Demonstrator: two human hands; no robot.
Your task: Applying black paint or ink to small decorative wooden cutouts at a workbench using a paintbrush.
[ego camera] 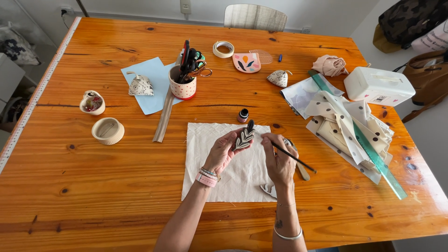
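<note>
- Two small cream bowls (108, 130) sat at the left of the wooden bench (93, 186), well apart from the hands.
- A dotted cup (183, 86) packed with scissors stood behind the work, just beside a sheet of blue paper (151, 77).
- The left hand (223, 151) was raised over a square of cream cloth (233, 186), its grip closed on a leaf-shaped stamp (244, 138) with the dark carved face turned up.
- A small open ink bottle (243, 115) stood just behind the cloth's top edge, near the stamp; a nudge from either hand would likely tip it and stain the cloth.
- The right hand (279, 161) had its grip pinched around a thin dark brush (291, 157), the tip near the stamp. An overloaded tip could flood the carved grooves or drip onto the cloth below.
- A heap of dotted fabric (347, 123) and a green ruler (373, 154) lay at the right, beside a white box (378, 85).
</note>
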